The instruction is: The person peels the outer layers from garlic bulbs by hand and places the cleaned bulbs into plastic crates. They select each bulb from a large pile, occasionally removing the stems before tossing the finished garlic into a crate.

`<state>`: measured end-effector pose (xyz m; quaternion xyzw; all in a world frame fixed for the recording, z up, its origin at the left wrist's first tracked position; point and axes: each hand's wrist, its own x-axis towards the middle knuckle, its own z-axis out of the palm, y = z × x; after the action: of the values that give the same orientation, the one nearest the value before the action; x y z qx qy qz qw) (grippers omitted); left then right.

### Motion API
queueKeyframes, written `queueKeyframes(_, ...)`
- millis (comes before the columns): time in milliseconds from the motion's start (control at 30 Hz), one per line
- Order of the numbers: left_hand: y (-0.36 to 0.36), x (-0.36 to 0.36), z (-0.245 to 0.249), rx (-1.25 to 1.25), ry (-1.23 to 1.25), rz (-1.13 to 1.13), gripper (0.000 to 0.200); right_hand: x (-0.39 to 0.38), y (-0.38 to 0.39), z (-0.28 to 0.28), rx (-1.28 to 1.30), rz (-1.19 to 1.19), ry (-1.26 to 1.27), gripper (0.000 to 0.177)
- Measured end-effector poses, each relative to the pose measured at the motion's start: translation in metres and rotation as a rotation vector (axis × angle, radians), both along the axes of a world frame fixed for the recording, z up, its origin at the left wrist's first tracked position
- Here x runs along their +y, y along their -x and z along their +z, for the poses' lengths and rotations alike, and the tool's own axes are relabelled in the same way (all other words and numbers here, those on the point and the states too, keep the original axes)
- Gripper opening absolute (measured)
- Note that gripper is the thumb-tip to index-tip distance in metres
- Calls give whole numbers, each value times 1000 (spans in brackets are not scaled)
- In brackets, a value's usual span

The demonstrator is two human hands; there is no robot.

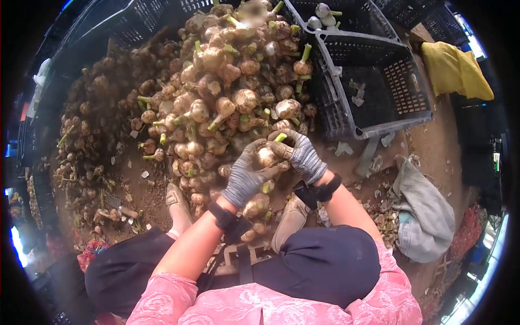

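1. Dirt floor [143, 187] underfoot, strewn with loose skins. The person squats over it, with both shoes [177, 208] set at the near edge of the garlic.
2. I find the left hand [245, 177] in a grey glove. Its fingers are curled tight under and around one bulb [268, 157].
3. I find the right hand [304, 157] gloved alike. Its fingers are closed over the far side of the same bulb, just below the green stub [280, 137].
4. Location of the bulb: pinched between both hands, lifted clear of the heap [216, 103], in front of the knees.
5. Judgement: the step in hand is work on this single bulb, probably rubbing or stripping it. I cannot tell whether any skin is coming away.
6. Judgement: any release calls for one hand to slacken while the other keeps its hold. The crate [379, 116] lies on the right-hand side, beyond the hands.
7. Beyond the hands, the heap is unsorted, earthy and mostly stalked. The crate holds only scraps.
8. Farther off, a second crate [357, 16] holds a few pale bulbs. A yellow cloth [455, 70] lies to the right.
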<state>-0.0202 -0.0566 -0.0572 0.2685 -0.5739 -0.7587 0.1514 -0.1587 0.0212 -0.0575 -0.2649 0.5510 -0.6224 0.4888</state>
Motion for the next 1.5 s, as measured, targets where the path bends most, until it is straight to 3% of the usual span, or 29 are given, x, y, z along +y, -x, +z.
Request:
queueKeyframes(67,1,12,0,2,14,-6,60,5,-5,9,131,-46,-239,25)
queueKeyframes(200,2,22,3,-47,105,8,59,10,-3,6,124,-64,-238,23)
queueKeyframes(267,2,23,6,28,80,17,57,14,0,10,119,-44,-219,24)
queueKeyframes(333,1,21,5,76,-137,62,55,19,3,13,-47,-25,-159,27)
queueKeyframes(400,-1,17,7,48,-72,25,55,22,7,12,-8,-23,-138,27)
queueKeyframes(467,0,14,17,11,-498,21,54,28,12,13,-83,6,-142,26)
queueKeyframes(533,3,12,17,68,-369,-48,48,30,13,5,-86,-21,-97,25)
queueKeyframes(600,-2,8,10,-9,-634,-97,46,32,16,1,57,-9,-77,26)
queueKeyframes(667,0,4,8,21,-706,-33,49,35,16,2,-12,28,-121,25)
queueKeyframes(733,0,-5,5,200,-1042,-242,50,35,15,-5,292,44,33,25)
queueKeyframes(767,1,-5,1,230,-1106,-234,40,35,15,-8,328,38,19,23)
queueKeyframes(800,1,-2,-1,229,-1107,-233,40,35,14,-5,326,37,19,23)
queueKeyframes(867,3,5,-5,18,-215,-92,25,34,9,5,68,-38,-63,23)
queueKeyframes(900,1,9,-5,64,83,-78,16,33,7,6,38,-35,-67,22)
queueKeyframes(933,-3,9,-7,62,84,-78,16,34,6,10,36,-34,-66,22)
queueKeyframes(1000,-6,7,-4,41,-182,63,30,36,6,18,-151,13,-141,22)
queueKeyframes(1033,-3,6,11,75,-524,119,42,36,6,18,-233,-11,-160,24)
queueKeyframes(1133,-7,-9,7,-19,-525,-73,49,40,9,20,-406,70,-205,23)
queueKeyframes(1200,-7,-7,6,-50,-534,-68,45,40,8,14,-449,51,-169,21)
queueKeyframes(1333,-10,-5,1,22,-663,-27,49,51,24,7,-491,-291,-110,20)
queueKeyframes(1400,-14,-6,-3,75,-424,-162,50,62,32,-15,-404,-354,-152,25)
queueKeyframes(1467,-15,-5,-7,71,-333,-184,52,71,41,-27,774,68,-535,35)
queueKeyframes(1500,-14,-4,-8,69,-240,-206,53,69,30,-22,1153,210,-763,39)
